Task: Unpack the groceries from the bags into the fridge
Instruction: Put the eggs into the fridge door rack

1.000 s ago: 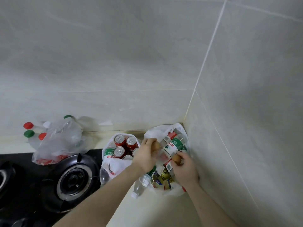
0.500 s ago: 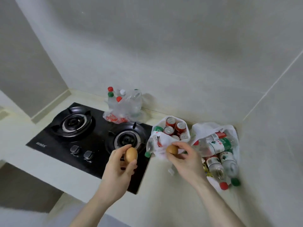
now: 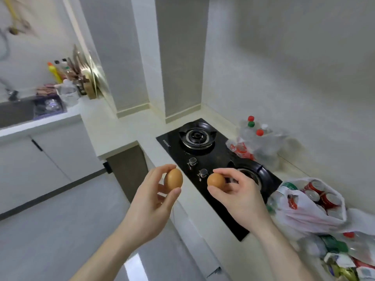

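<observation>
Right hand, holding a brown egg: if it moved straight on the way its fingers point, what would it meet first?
Probably the other egg, held in the left hand. The right hand points leftward, its own egg leading, with only air showing between the two eggs. Depth is unclear.

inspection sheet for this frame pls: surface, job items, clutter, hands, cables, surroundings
Surface: pale countertop with a black two-burner gas hob set in it.
Job's things: one brown egg in each hand; white bag of red cans; clear bag of bottles behind the hob; bottles and packets at lower right.
Clutter: bottles and boards by the far sink.
Hands: left hand holds left egg; right hand pinches right egg in its fingers.
Cables: nothing seen.
Surroundings: grey tiled walls, white cabinets, grey floor; fridge not in view.
</observation>
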`<state>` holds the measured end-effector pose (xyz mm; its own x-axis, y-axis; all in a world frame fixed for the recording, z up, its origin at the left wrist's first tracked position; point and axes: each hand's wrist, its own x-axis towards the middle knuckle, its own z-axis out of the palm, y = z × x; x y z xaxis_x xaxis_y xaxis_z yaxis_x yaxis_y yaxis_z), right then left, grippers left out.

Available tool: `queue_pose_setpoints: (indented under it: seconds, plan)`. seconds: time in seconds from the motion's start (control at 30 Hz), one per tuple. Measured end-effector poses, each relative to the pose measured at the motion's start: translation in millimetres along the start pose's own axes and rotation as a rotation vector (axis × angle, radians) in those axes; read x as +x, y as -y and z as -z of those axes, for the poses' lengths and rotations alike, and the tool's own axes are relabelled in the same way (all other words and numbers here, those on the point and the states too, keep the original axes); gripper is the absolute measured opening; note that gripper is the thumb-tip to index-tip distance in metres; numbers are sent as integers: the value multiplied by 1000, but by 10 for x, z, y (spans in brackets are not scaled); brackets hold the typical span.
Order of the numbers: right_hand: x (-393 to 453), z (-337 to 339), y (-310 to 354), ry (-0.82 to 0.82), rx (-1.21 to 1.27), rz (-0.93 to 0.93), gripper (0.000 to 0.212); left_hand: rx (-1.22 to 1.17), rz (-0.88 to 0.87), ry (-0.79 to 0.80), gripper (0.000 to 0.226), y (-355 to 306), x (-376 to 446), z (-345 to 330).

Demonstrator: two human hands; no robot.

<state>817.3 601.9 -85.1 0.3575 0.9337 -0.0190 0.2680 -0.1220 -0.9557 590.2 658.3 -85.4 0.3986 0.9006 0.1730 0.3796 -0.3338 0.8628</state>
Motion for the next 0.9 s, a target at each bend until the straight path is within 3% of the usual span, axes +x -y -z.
queue_pose_setpoints:
  seconds: [0.4, 0.9]
  plan:
    - [7, -1191, 1008, 594, -39, 348, 37, 179, 189, -600, 44, -284, -1260, 1277]
    - [-1163, -2574, 1752, 1124, -6, 689, 34, 276, 403, -1201, 42, -740, -3236, 1734]
